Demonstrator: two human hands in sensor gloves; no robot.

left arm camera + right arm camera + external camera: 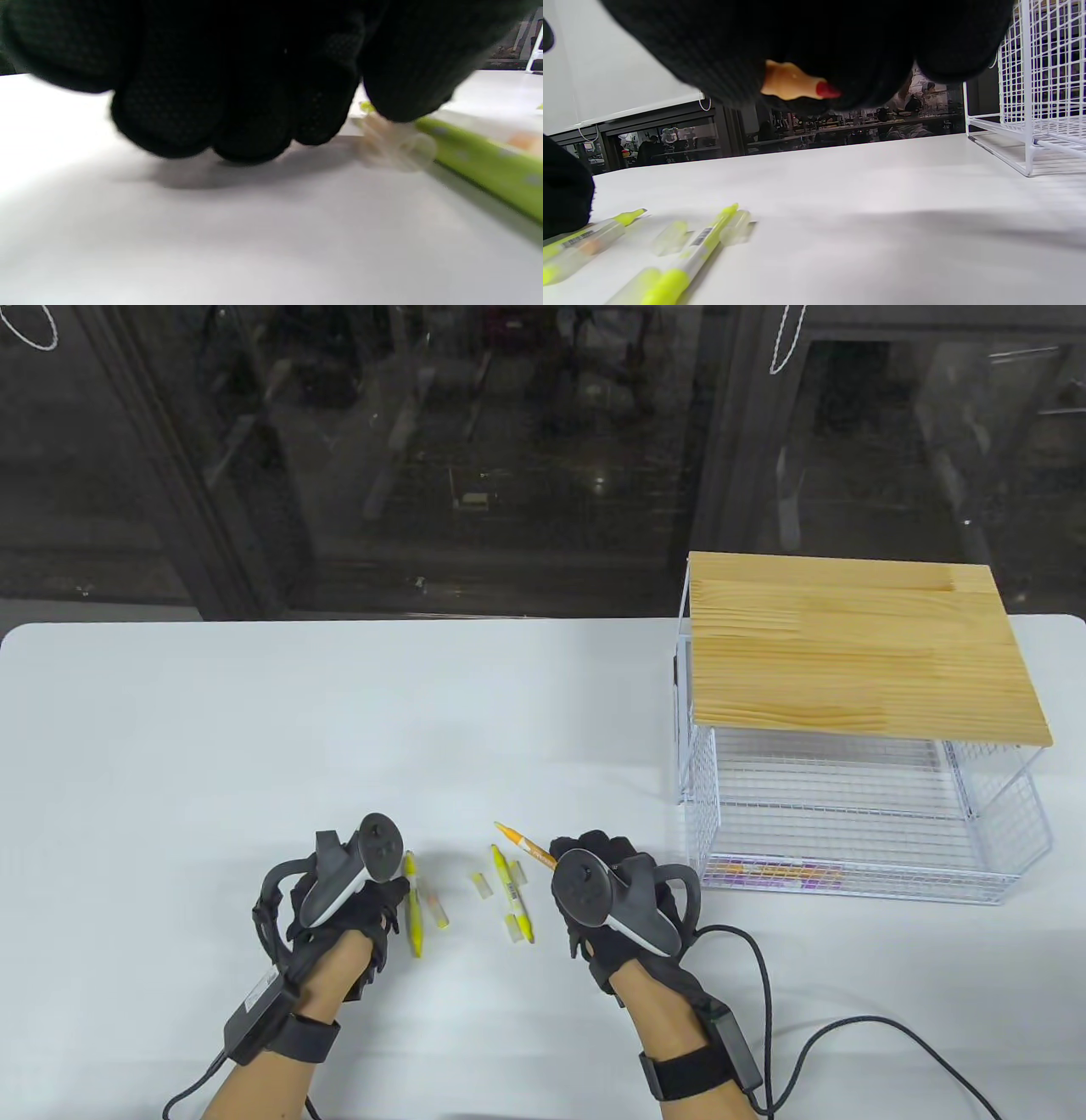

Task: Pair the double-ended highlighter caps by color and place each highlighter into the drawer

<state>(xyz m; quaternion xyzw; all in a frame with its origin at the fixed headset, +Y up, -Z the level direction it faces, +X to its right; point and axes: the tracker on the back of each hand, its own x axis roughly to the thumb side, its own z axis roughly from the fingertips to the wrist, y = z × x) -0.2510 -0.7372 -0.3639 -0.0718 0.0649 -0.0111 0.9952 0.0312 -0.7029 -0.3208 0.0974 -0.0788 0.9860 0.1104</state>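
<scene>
I have the right hand [612,891] closed around the uncapped orange highlighter [524,844], lifted off the white surface [254,729]. Left hand [348,899] fingers reach down beside the yellow highlighter [414,912]; grip unclear. Next: find matching orange cap, then white wire drawer [848,831].
</scene>
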